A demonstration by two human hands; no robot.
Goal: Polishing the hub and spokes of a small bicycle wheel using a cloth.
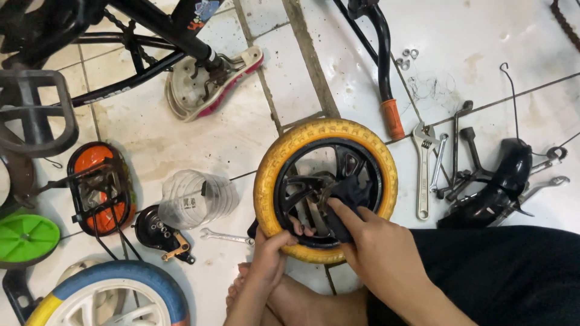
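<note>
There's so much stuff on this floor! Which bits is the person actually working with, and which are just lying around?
In hand:
- yellow-tyred wheel, gripped at its rim by the left hand
- dark cloth, pressed into the hub by the right hand

Lying about:
- adjustable wrench
- small spanner
- clear plastic bottle
- green disc
- blue-tyred wheel
- upturned saddle

Floor: glossy white tiles (pixel 495 36), laid in large squares.
Joints: dark grout lines (pixel 305 54) ran from the top edge toward the middle, with thinner ones crossing toward the right edge.
Condition: brown smears and grit dulled the tiles, heaviest left of the main joint.
Light: soft and even, with a pale sheen near the top right corner.
Walls, windows, furniture: out of view.
</note>
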